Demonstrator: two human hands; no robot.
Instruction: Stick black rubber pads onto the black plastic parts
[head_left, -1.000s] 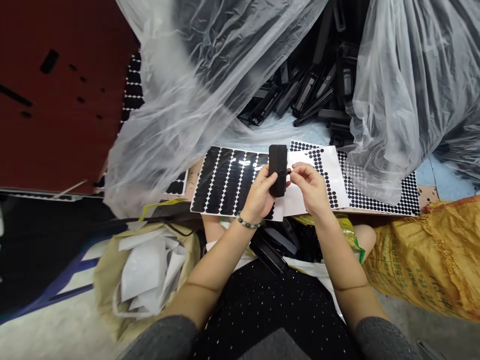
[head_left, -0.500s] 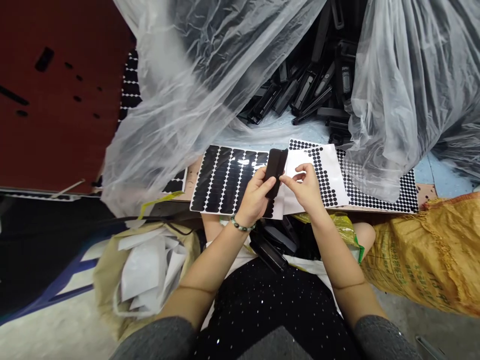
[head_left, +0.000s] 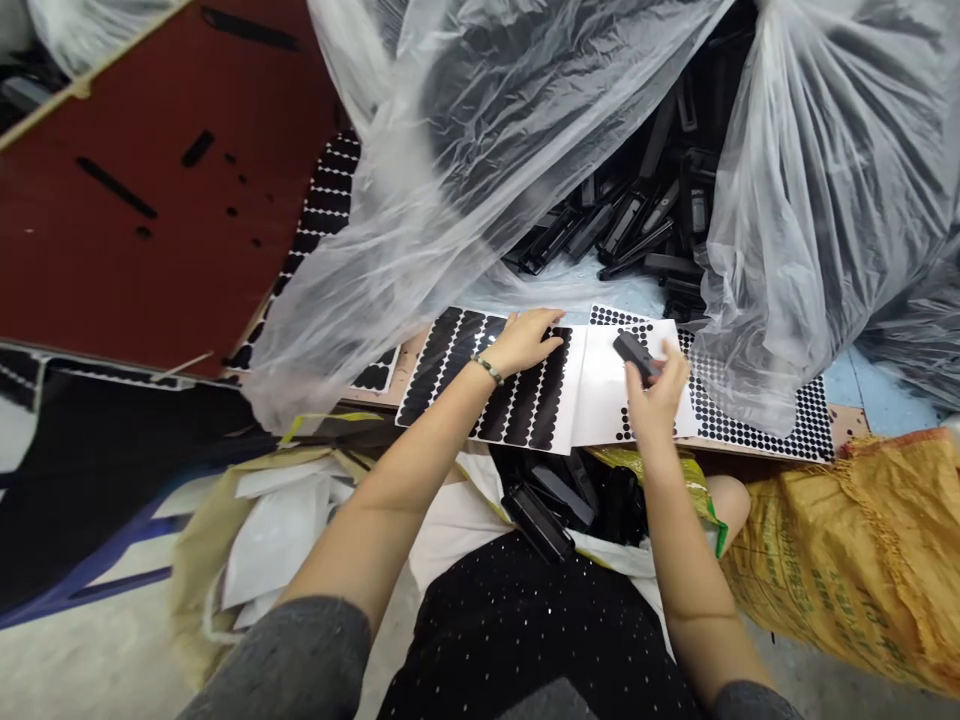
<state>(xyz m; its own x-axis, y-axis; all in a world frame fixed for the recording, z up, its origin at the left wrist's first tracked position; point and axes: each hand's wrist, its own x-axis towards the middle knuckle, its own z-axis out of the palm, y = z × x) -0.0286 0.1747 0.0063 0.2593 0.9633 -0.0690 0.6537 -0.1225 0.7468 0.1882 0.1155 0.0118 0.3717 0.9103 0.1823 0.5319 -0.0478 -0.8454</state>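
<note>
My left hand (head_left: 526,342) reaches over a sheet of long black stickers (head_left: 480,385), its fingers stretched out and apart, holding nothing I can see. Between the thumb and fingers of my right hand (head_left: 657,398) is a slim black plastic part (head_left: 634,352). It is tilted above a white sheet with round black dots (head_left: 592,385). The lower end of the part is hidden by the fingers. Under that sheet and to its right lies a larger sheet of small black dots (head_left: 780,400).
Clear plastic bags (head_left: 390,230) hang around a pile of black plastic parts (head_left: 622,225) behind the sheets. More black parts (head_left: 551,490) lie in my lap. A yellow woven sack (head_left: 847,540) stands right, a bag of white paper (head_left: 277,530) left, and a dark red board (head_left: 165,260) beyond it.
My left hand has let go of the black plastic part and moved onto the sticker sheet. My right hand now carries the part to the right. The view has shifted.
</note>
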